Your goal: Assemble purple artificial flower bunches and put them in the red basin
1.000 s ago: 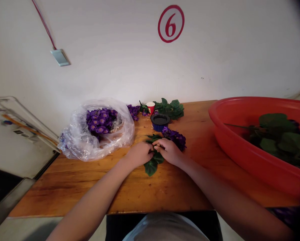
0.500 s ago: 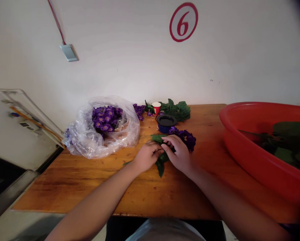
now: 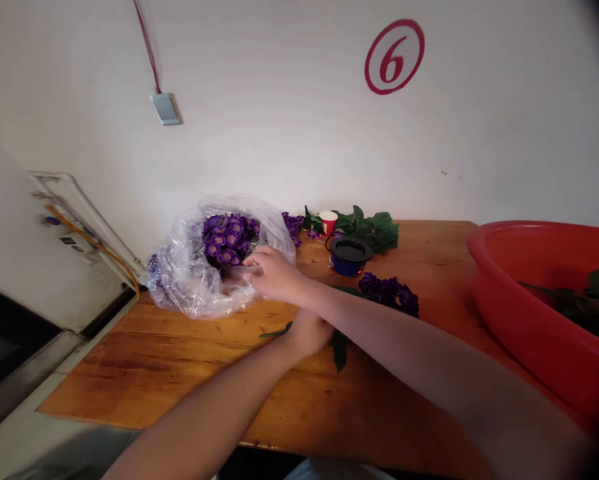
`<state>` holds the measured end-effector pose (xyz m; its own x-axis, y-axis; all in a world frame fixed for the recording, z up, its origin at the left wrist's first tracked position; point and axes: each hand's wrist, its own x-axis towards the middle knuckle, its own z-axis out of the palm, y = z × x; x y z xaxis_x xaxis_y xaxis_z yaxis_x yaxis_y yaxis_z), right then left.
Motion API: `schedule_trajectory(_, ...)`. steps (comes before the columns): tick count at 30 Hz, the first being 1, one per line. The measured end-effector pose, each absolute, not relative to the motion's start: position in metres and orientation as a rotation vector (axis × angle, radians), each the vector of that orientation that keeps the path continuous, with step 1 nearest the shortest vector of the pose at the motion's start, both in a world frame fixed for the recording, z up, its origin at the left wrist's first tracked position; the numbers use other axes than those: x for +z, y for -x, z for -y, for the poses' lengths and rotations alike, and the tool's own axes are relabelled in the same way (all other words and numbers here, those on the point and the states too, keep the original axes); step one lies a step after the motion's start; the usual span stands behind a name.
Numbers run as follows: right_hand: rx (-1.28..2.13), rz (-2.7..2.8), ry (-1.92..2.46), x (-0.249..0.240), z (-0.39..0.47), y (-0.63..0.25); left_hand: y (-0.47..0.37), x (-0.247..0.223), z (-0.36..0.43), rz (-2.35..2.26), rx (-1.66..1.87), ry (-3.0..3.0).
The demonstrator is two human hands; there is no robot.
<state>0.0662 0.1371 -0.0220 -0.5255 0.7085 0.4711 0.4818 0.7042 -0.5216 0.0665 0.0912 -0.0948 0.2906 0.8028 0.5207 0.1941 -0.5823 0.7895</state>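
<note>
My right hand [image 3: 272, 272] reaches across my left arm to the mouth of a clear plastic bag [image 3: 197, 297], its fingers apart and slightly bent, with nothing seen in them. Inside the bag lie bunches of purple flowers [image 3: 225, 239] with pale centres. Under my right forearm, my left hand [image 3: 311, 335] is closed round a leafy green flower stem [image 3: 278, 331]; its fingertips are hidden. A green leaf [image 3: 339, 352] hangs out beside that hand. Dark purple flower heads [image 3: 392, 295] show just beyond my right forearm, and whether they join this stem is hidden.
A small blue pot with a black rim [image 3: 350, 252] and a lit red light stands behind the hands. Behind it are a red paper cup [image 3: 328, 223] and green leaves [image 3: 377, 231]. A large red tub [image 3: 499, 287] with leafy stems fills the right side of the wooden table [image 3: 179, 373].
My right hand has left the leaves by my left hand and crossed over to the bag on the left. My left hand stays on the stem. The view has shifted slightly left.
</note>
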Motion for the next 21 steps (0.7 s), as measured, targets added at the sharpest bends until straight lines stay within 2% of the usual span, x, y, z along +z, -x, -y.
schedule_trajectory(5, 0.332, 2.328, 0.91, -0.015, -0.202, -0.005, -0.05, -0.103, -0.083, -0.766, 1.174, -1.852)
schedule_trajectory(10, 0.274, 2.441, 0.866, -0.021, -0.233, 0.018, -0.053, -0.109, -0.09, -0.806, 1.176, -1.803)
schedule_trajectory(16, 0.206, 2.286, 0.797, -0.016, -0.219, -0.01, -0.048, -0.113, -0.094, -0.717, 1.184, -1.976)
schedule_trajectory(21, 0.354, 2.018, 0.829, 0.003, -0.169, -0.073, -0.047, -0.11, -0.097, -0.876, 1.046, -2.03)
